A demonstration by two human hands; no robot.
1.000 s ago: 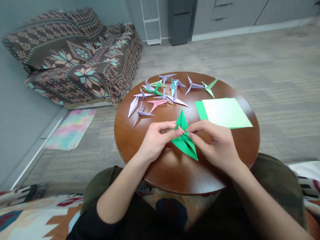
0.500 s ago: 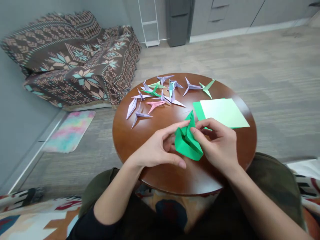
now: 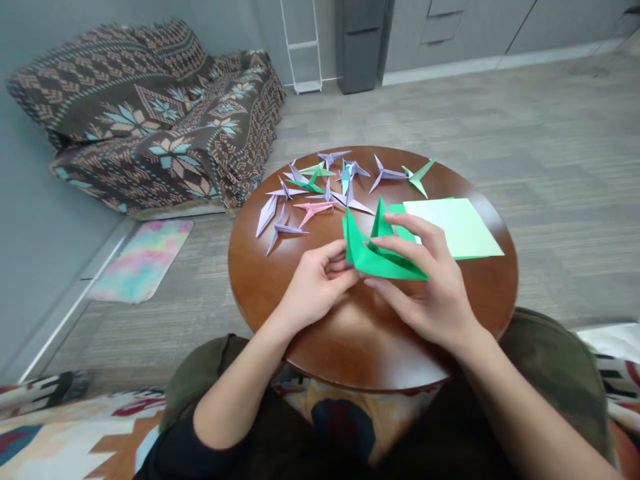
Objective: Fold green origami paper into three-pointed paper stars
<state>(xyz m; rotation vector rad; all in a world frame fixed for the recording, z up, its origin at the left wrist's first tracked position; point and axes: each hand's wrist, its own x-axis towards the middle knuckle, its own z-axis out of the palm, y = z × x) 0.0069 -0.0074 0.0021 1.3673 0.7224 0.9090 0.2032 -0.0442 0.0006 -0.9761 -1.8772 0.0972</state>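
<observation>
A green sheet of origami paper, partly folded with pointed flaps standing up, is held above the near half of the round table. My left hand pinches its lower left edge, thumb and fingers together. On the other side my right hand grips it, with fingers over the inner fold and the thumb beneath. Behind the hands lie several folded paper cranes in purple, green and pink, among them a pink crane and a dark green crane.
A stack of pale green paper sheets lies on the right of the brown table. A purple folded piece rests near the left edge. Beyond stand a covered sofa and a tie-dye mat on the floor.
The green paper has been turned and opened wider, its flaps now spread apart. My left hand has closed to a pinch at its left edge, and my right fingers have moved over the fold.
</observation>
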